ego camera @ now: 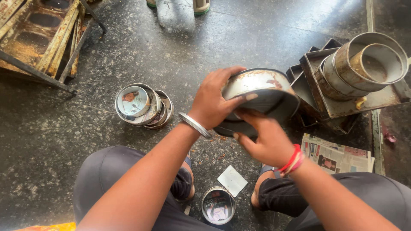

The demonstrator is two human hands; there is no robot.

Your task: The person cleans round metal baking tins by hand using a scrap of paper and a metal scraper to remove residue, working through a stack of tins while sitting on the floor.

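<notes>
I hold a round metal baking tin [261, 96], worn and rust-stained, tilted on its side above the dark stone floor. My left hand [212, 102], with a silver bangle at the wrist, grips its near rim from the left. My right hand [264, 141], with red thread at the wrist, holds the tin from below, fingers up against its wall. A small round tin [218, 205] with paper scraps inside stands on the floor between my knees, beside a white paper square [232, 180].
A stack of round tins lined with paper [141, 106] sits to the left. Nested round tins [364, 66] lie on square trays [376, 100] at right, above folded newspaper [338, 156]. A rusty metal rack [40, 40] fills the top left. Another person's feet [197, 6] show at top.
</notes>
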